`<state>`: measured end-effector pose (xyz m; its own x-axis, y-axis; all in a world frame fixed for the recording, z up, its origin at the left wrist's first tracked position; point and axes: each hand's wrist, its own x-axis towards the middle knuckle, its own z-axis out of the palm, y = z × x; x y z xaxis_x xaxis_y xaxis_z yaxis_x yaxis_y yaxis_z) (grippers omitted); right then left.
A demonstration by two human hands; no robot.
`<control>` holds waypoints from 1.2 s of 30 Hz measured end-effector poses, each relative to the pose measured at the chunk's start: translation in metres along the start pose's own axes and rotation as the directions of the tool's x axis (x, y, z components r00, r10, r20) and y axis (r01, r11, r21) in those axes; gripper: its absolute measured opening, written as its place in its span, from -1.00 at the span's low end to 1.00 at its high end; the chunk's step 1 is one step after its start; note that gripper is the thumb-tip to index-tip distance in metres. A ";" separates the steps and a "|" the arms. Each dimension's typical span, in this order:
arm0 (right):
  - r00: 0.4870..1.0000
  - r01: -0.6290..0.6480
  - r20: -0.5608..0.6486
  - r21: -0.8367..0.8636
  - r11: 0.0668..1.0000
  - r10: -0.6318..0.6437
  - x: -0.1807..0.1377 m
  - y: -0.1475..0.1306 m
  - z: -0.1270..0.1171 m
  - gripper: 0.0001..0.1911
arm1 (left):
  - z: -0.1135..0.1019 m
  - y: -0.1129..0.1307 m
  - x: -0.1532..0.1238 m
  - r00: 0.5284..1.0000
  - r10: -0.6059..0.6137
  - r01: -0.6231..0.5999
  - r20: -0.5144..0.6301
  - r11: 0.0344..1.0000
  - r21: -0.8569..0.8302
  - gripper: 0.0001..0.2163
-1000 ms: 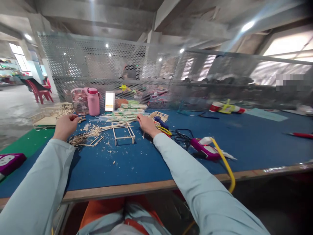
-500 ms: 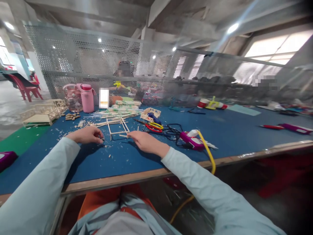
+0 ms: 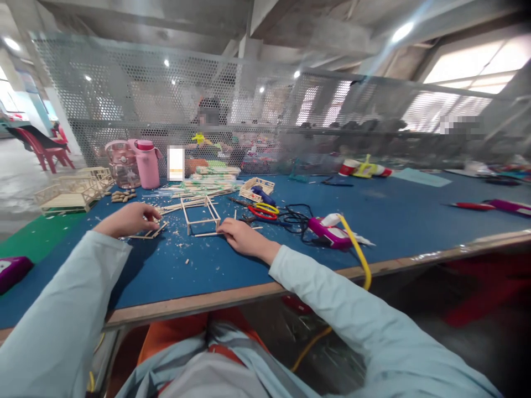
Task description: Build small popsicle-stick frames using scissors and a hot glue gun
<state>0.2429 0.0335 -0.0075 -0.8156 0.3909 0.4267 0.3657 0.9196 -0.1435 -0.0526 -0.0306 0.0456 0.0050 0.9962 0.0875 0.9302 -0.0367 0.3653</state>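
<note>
A small open frame of thin wooden sticks point(image 3: 201, 213) stands on the blue table point(image 3: 398, 221). My right hand point(image 3: 239, 236) rests just in front and to the right of it, fingers pinched on a thin wooden stick point(image 3: 207, 234) that lies flat along the frame's near side. My left hand point(image 3: 128, 219) lies to the left of the frame, fingers curled over a small flat piece of glued sticks point(image 3: 150, 232) amid wood chips. What its fingers hold, if anything, is hidden.
A pile of sticks point(image 3: 203, 188), a pink bottle point(image 3: 147, 164), a clear jug point(image 3: 121, 164) and a wooden model point(image 3: 68, 194) stand farther back. Scissors point(image 3: 262, 211), black cables and a purple glue gun point(image 3: 329, 231) with a yellow cord lie right. A person sits behind the mesh screen point(image 3: 207, 119).
Both hands drew back from the far stick pile toward me. The right hand now pinches a stick by the frame's front; the left settled at the small stick piece.
</note>
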 end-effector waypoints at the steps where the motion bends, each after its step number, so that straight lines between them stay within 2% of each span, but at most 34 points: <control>1: 1.000 -0.004 0.000 0.008 1.000 0.004 -0.002 0.001 0.000 -0.78 | -0.007 -0.009 -0.003 0.999 -0.045 0.045 0.010 0.999 0.022 -0.71; 3: 1.000 -0.025 0.003 0.013 1.000 0.025 -0.004 0.003 0.000 -0.80 | -0.016 -0.023 -0.009 0.989 -0.112 0.105 0.097 0.992 0.073 -0.75; 6: 0.997 -0.057 0.045 0.005 0.998 0.057 -0.005 0.003 -0.005 -0.81 | -0.015 -0.033 -0.018 0.975 -0.143 0.122 0.173 0.985 0.123 -0.81; 14: 0.965 -0.238 0.096 -0.064 0.969 0.244 -0.012 0.007 -0.026 -0.87 | 0.007 -0.040 -0.025 0.999 -0.051 0.051 -0.004 0.975 0.214 -0.88; 20: 0.975 -0.200 0.090 -0.022 0.980 0.201 -0.012 0.012 -0.021 -0.89 | 0.011 -0.044 -0.030 0.999 0.024 -0.011 -0.046 0.965 0.262 -0.86; 22: 0.982 -0.173 0.077 -0.011 0.985 0.173 -0.009 0.011 -0.017 -0.88 | 0.010 -0.035 -0.034 0.992 0.027 0.000 -0.126 0.977 0.215 -0.86; 24: 0.984 -0.168 0.057 -0.019 0.986 0.169 -0.006 0.009 -0.014 -0.89 | 0.011 -0.018 -0.040 0.973 -0.002 0.033 -0.229 0.991 0.132 -0.83; 25: 0.984 -0.172 0.040 -0.025 0.985 0.173 -0.005 0.007 -0.013 -0.91 | 0.013 -0.006 -0.043 0.969 0.015 0.006 -0.248 0.996 0.086 -0.81; 28: 0.986 -0.157 -0.061 -0.028 0.987 0.155 -0.005 -0.002 -0.015 -0.83 | 0.024 0.032 -0.048 0.961 0.174 -0.168 -0.217 0.985 0.047 -0.83; 31: 0.986 -0.050 -0.160 -0.025 0.998 0.045 -0.005 -0.013 -0.018 -0.72 | 0.040 0.063 -0.046 0.939 0.307 -0.304 -0.156 0.952 0.044 -0.84; 36: 0.986 0.128 -0.091 -0.150 0.980 -0.143 0.003 -0.021 -0.013 -0.74 | 0.060 0.083 -0.033 0.904 0.397 -0.398 -0.160 0.917 0.031 -0.86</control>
<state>0.2389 0.0149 0.0082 -0.8152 0.2505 0.5223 0.3211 0.9459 0.0475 0.0462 -0.0621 0.0168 0.3152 0.8728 0.3728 0.8622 -0.4274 0.2718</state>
